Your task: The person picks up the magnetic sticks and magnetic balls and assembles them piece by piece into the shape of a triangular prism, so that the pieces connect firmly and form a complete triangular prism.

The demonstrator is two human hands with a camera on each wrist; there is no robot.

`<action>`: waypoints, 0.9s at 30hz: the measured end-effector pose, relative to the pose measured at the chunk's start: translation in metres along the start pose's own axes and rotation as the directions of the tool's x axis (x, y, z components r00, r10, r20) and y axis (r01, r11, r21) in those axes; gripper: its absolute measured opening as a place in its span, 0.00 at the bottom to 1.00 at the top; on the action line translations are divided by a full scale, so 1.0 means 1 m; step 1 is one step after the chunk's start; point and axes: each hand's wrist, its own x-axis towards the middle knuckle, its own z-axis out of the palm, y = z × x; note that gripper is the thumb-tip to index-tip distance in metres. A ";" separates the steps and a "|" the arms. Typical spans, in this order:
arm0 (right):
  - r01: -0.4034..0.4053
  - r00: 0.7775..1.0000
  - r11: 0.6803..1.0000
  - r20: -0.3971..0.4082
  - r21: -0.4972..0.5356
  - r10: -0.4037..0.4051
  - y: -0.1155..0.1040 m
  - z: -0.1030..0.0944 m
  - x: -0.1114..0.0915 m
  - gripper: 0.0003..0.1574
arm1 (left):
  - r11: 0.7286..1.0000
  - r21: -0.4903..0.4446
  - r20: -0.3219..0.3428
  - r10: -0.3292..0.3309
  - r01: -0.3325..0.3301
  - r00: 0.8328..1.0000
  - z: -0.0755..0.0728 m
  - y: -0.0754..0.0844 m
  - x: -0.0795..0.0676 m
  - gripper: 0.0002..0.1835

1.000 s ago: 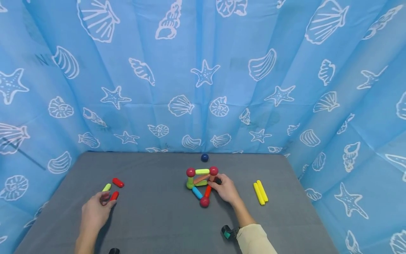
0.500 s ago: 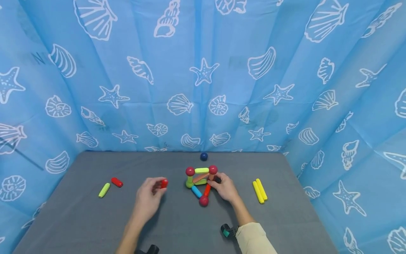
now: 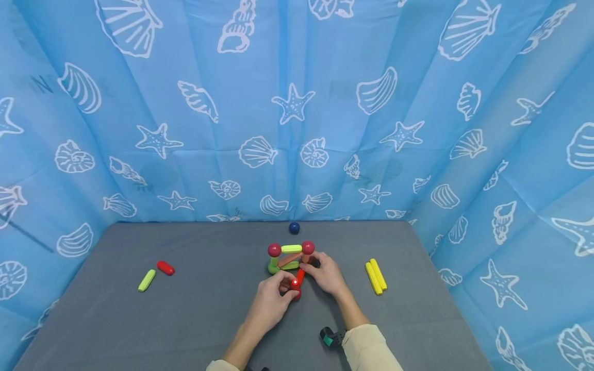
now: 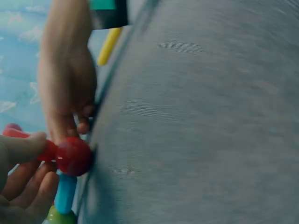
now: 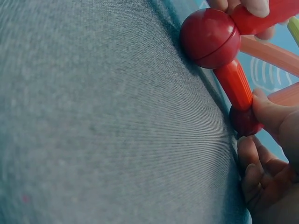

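Red rod (image 5: 252, 24) touching a red ball (image 5: 209, 39), left hand (image 3: 271, 300) pinching the rod, right hand (image 3: 327, 274) pinching a second ball (image 5: 243, 122)

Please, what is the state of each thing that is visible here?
Left hand: pinching the held red rod.
Held red rod: roughly upright, lower end at the near red ball.
Right hand: holding the frame at a lower corner.
Frame: standing, partly hidden.
Loose green rod: lying flat.
Loose red rod: lying flat.
Yellow rods: side by side.
Blue ball: apart, unattached.
Curtain: hanging.
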 end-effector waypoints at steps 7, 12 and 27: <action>0.015 1.000 1.000 -0.007 -0.009 -0.015 0.000 0.002 -0.001 0.09 | 0.998 -0.065 0.020 0.006 -0.004 1.000 -0.013 -0.010 0.001 0.17; 0.037 0.998 0.998 -0.055 -0.047 -0.040 -0.005 0.007 -0.002 0.10 | 0.995 -0.038 -0.104 -0.097 0.094 0.990 -0.037 -0.028 0.012 0.17; 0.090 0.993 0.992 0.090 -0.083 -0.083 -0.020 0.000 0.032 0.24 | 0.972 0.092 -0.042 -0.215 0.218 0.976 -0.054 -0.050 0.015 0.17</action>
